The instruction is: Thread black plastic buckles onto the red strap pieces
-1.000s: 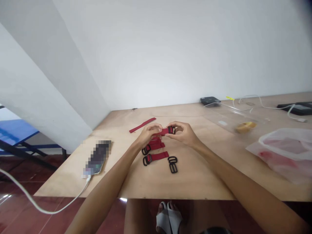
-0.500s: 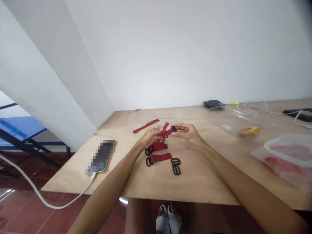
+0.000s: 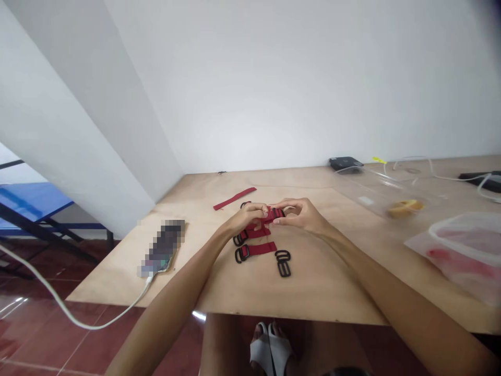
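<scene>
Between my hands is a red strap (image 3: 270,215) running through a black buckle (image 3: 278,212). My left hand (image 3: 250,216) pinches the strap's left part. Around the buckle end, my right hand (image 3: 299,214) has its thumb and fingers closed. Nearer the front edge lie red straps with black buckles at their left ends, one of them the strap (image 3: 263,250) with its buckle (image 3: 242,254). Two loose black buckles (image 3: 283,262) rest to the right of it. A separate red strip (image 3: 235,199) lies behind my left hand.
On the wooden table (image 3: 313,292), a phone (image 3: 162,248) with a white cable lies at the left. To the right are a clear plastic bag (image 3: 364,193) with a yellow roll (image 3: 405,208), a bag with red contents (image 3: 462,256), and a black box (image 3: 346,164).
The strap end now passes through the black buckle, and my fingers have come closer together around it. The view has shifted slightly.
</scene>
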`<state>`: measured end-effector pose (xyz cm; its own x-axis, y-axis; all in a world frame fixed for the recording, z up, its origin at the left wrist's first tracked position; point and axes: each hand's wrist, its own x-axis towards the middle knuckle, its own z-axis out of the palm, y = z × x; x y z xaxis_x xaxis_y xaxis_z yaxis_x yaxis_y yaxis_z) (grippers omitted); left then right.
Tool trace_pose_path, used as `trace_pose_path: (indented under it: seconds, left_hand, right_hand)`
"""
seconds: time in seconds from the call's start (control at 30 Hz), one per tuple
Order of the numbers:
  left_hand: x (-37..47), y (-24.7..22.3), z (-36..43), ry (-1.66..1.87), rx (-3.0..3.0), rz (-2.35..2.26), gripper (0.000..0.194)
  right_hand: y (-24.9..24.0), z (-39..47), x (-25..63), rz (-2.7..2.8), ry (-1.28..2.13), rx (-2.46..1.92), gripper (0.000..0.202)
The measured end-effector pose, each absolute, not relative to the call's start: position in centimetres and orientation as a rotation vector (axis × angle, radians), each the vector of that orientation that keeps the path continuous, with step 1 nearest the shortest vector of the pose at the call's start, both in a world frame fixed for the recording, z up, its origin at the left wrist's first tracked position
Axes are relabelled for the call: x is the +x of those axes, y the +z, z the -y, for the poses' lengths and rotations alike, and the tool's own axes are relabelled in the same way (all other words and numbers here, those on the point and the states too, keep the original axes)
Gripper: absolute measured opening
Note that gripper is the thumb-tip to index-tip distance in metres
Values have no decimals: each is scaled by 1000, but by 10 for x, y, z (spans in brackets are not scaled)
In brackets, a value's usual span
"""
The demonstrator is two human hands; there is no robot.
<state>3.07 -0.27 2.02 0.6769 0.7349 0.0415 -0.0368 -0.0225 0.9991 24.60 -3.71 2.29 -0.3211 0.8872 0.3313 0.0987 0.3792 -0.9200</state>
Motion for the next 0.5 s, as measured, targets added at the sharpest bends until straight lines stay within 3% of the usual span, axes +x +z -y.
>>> trace_pose_path:
  seconds: [0.2,0.4,0.5]
  left_hand:
    - [28,23,4,636,1559,-588,32]
    - [31,11,-4,818,1536,-713,38]
    - [34,11,-4,883,1572,-762,39]
  right_hand:
    - [23,42,241,1781,1005,-866,36]
    - [18,45,226,1758,495,-964,28]
    - [16,44,225,1708,515,-996,27]
